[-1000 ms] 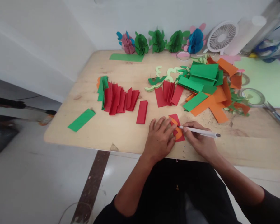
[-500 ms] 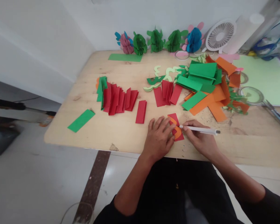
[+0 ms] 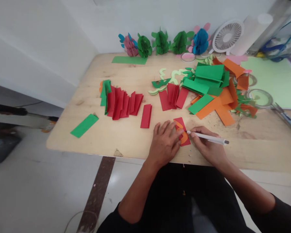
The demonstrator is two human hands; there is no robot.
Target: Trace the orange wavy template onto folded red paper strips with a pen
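My right hand (image 3: 210, 145) grips a white pen (image 3: 208, 137), its tip at the right edge of an orange curved paper cutout (image 3: 184, 138). That cutout lies on a red paper piece (image 3: 187, 142) close to the table's front edge. With fingers spread, my left hand (image 3: 163, 142) lies flat, its fingertips pressing on the orange cutout's left side and covering part of it. Left of my left hand is a folded red strip (image 3: 145, 116). Beyond the hands stands a small bunch of folded red paper (image 3: 173, 96).
Pleated red paper (image 3: 123, 103) and a green strip (image 3: 84, 125) lie to the left. Green folded papers (image 3: 210, 76) and orange scraps (image 3: 224, 111) are heaped at right, near a box cutter (image 3: 286, 118). Paper figures (image 3: 161, 42) and a white fan (image 3: 228, 37) line the wall.
The pen's back end has swung slightly downward while its tip stays at the orange cutout's right edge. My left hand keeps its place, and the view has shifted very slightly.
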